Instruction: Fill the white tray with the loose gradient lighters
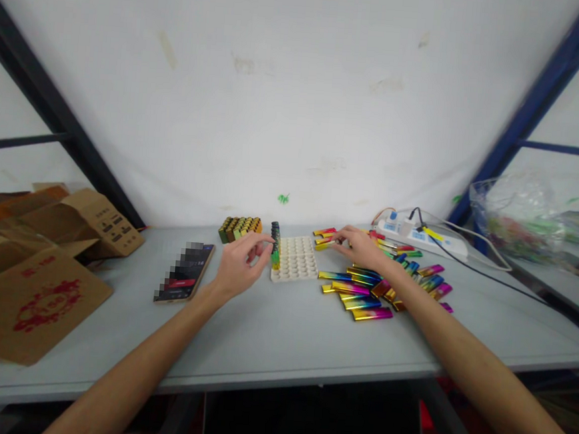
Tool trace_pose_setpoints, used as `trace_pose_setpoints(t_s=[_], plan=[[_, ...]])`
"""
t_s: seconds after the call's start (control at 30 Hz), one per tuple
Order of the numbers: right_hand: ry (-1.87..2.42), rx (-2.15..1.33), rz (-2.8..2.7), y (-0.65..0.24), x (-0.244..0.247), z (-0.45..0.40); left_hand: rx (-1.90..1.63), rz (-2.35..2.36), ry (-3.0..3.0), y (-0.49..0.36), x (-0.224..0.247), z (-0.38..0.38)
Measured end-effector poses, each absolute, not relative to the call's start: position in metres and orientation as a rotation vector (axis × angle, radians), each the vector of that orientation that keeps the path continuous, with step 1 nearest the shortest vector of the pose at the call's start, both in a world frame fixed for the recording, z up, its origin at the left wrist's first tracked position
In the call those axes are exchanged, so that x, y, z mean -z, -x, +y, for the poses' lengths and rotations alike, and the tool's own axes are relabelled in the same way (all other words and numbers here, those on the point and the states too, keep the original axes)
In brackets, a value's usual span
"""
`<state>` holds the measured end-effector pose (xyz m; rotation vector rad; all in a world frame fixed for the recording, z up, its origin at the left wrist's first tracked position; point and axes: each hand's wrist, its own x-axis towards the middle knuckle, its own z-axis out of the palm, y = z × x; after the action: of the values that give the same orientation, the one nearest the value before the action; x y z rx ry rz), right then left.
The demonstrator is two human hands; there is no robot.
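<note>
While a tray (295,279) holds pieces (274,261), left fingers (260,239) and right fingers (344,234) bent, grips unclear

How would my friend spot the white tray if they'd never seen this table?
Start at the grey table against the white wall. Near its back, between the left hand and right hand, lies a flat white tray. Unlike the shiny, lighter-shaped pieces heaped to its right, it's pale, with rows of round holes.
</note>
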<state>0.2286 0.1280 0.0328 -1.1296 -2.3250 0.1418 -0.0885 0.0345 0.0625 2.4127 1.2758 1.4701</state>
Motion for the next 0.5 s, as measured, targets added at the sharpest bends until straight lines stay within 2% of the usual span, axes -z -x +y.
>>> trace_pose_setpoints(t_s=[0.27, 0.5], plan=[[0.813, -0.955, -1.902, -0.2, -0.045, 0.107, -1.37, 1.065, -2.442, 0.07, -0.055, 0.025], [0.649, -1.253, -1.814, -0.174, -0.05, 0.079, -1.09, 1.023, -2.09, 0.059, -0.045, 0.023]])
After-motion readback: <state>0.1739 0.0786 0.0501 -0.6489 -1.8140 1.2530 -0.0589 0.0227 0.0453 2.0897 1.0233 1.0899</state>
